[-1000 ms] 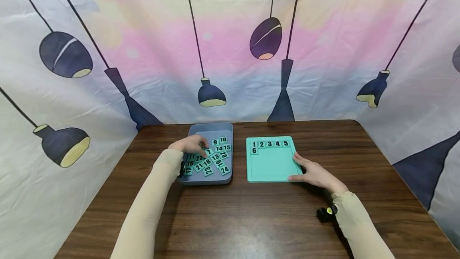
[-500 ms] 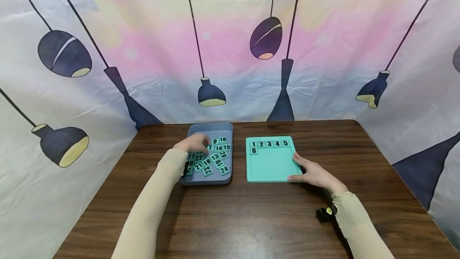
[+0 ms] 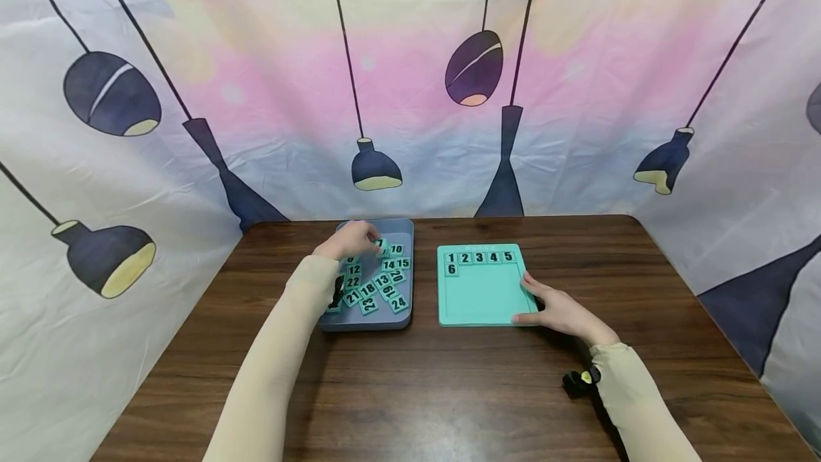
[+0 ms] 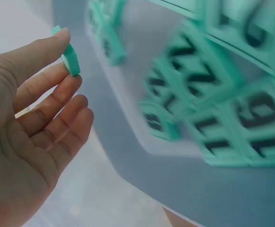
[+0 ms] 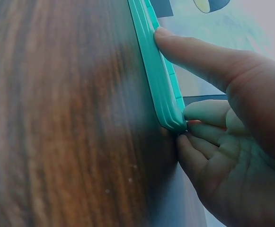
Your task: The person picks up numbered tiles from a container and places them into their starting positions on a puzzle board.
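tile 7 [image 3: 380, 243] lifted toward far tray edge [image 3: 395, 220]

The bare left hand [image 3: 351, 239] had moved toward the far end of the blue-grey rectangular plastic tray [image 3: 402, 228], carrying the square green tile printed with a black 7 [image 3: 380, 243], which was now pinched between thumb and fingers and away from its place beside the 14. The green tile numbered 12 [image 3: 353, 270] had come more fully into sight.
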A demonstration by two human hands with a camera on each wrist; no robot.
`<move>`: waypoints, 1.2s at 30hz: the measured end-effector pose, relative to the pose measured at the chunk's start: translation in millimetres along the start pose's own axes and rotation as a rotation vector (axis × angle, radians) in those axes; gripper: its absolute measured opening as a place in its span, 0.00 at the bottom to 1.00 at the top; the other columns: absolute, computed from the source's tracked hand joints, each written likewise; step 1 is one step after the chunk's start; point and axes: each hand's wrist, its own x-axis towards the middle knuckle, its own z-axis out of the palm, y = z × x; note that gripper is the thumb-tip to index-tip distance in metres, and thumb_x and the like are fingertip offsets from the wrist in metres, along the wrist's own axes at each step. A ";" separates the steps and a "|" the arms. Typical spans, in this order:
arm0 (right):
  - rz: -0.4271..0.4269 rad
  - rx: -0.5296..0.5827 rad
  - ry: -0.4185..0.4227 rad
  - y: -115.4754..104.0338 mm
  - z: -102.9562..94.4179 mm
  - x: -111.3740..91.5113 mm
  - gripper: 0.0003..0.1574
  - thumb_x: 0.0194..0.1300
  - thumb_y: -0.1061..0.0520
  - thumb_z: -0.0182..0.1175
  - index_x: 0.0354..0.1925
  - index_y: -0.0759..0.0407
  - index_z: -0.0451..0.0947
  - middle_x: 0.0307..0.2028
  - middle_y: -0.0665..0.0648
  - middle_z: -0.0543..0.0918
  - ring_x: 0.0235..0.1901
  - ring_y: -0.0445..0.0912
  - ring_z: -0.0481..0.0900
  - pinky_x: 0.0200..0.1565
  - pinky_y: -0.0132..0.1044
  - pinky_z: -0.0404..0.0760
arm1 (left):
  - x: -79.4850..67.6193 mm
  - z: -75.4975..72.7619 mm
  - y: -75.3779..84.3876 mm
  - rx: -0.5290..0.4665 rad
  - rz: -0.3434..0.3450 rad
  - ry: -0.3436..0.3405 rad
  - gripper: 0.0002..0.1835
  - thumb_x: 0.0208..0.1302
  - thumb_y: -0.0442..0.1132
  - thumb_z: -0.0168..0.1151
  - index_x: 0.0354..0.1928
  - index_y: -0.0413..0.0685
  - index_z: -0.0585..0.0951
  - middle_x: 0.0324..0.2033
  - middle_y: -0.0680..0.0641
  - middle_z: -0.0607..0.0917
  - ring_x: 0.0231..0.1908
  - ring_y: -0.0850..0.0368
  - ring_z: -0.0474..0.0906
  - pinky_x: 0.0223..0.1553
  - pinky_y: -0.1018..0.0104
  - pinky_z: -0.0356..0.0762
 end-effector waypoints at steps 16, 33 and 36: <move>0.004 0.003 -0.001 -0.5 0.6 -2.5 0.65 0.62 0.35 0.69 0.77 0.70 0.50 0.78 0.67 0.47 0.74 0.67 0.50 0.67 0.64 0.62 | 48.6 19.5 102.8 -0.131 0.193 0.070 0.23 0.69 0.45 0.67 0.61 0.42 0.81 0.55 0.41 0.83 0.52 0.49 0.81 0.52 0.55 0.80; 0.021 0.017 -0.009 0.0 2.0 2.0 0.64 0.63 0.35 0.68 0.77 0.69 0.49 0.78 0.68 0.47 0.74 0.68 0.50 0.67 0.65 0.61 | 61.0 78.6 144.0 -0.172 0.222 -0.017 0.21 0.67 0.45 0.69 0.59 0.45 0.82 0.55 0.47 0.84 0.54 0.52 0.80 0.51 0.62 0.79; 0.019 0.015 -0.007 0.3 1.4 1.7 0.64 0.63 0.35 0.68 0.77 0.69 0.49 0.78 0.67 0.47 0.74 0.67 0.51 0.67 0.64 0.61 | 58.0 83.4 142.7 -0.170 0.210 -0.032 0.21 0.67 0.45 0.69 0.59 0.46 0.83 0.55 0.48 0.84 0.54 0.53 0.80 0.51 0.62 0.79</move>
